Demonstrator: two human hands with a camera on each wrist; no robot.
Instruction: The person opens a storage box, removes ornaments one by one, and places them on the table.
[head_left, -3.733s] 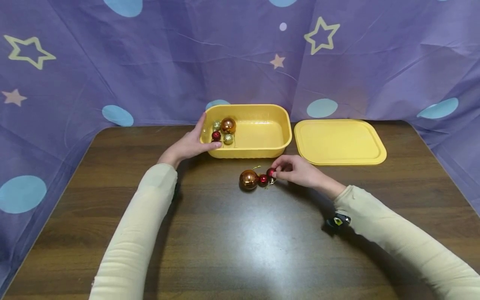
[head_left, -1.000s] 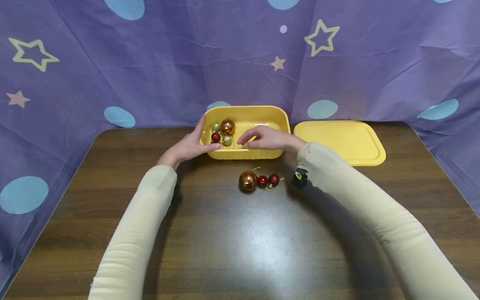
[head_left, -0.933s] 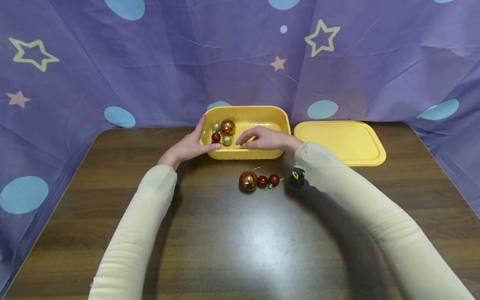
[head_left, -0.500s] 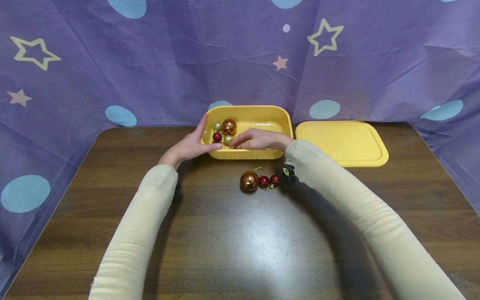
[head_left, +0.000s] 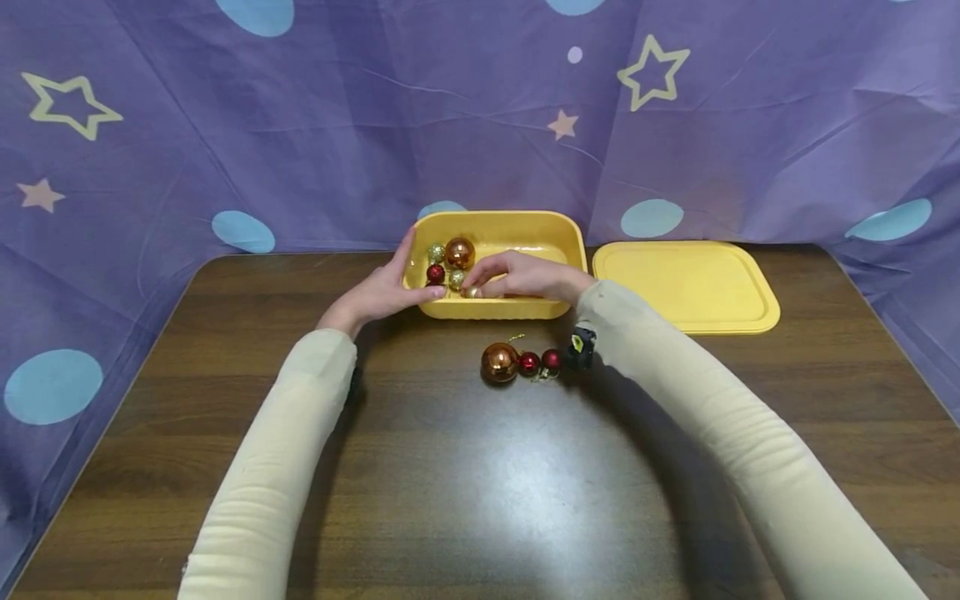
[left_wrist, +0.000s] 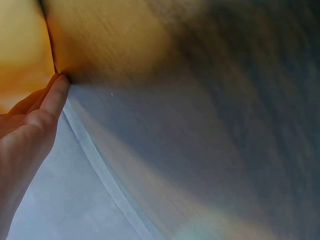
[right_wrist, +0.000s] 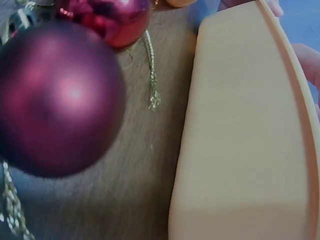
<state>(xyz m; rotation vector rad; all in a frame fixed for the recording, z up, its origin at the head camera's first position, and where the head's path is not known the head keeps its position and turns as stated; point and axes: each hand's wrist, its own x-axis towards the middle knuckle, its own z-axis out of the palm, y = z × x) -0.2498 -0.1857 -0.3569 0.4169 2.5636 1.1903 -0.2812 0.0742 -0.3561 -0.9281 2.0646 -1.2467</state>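
The yellow container (head_left: 495, 309) stands at the table's far edge. My left hand (head_left: 378, 293) holds its left end, thumb over the front rim, other fingers along the outer wall. Inside, at the left, lie a large copper bauble (head_left: 460, 252), a small red bauble (head_left: 435, 273) and two glittery gold baubles (head_left: 457, 279). My right hand (head_left: 523, 275) reaches in over the front rim, with a small gold bauble (head_left: 472, 292) between thumb and fingertips. In front of the container lie another copper bauble (head_left: 499, 362), a shiny red bauble (head_left: 528, 363) and a matte red bauble (right_wrist: 62, 100).
A yellow lid (head_left: 686, 286) lies flat to the right of the container. Behind the table (head_left: 420, 467) hangs a purple curtain (head_left: 480, 125) with stars and dots. A dark wrist device (head_left: 581, 346) hangs under the right sleeve, close to the matte red bauble.
My right hand has gone from the red baubles in front into the container, then shifted left toward the baubles there. A gold bauble now shows at its fingertips. My left hand keeps its place.
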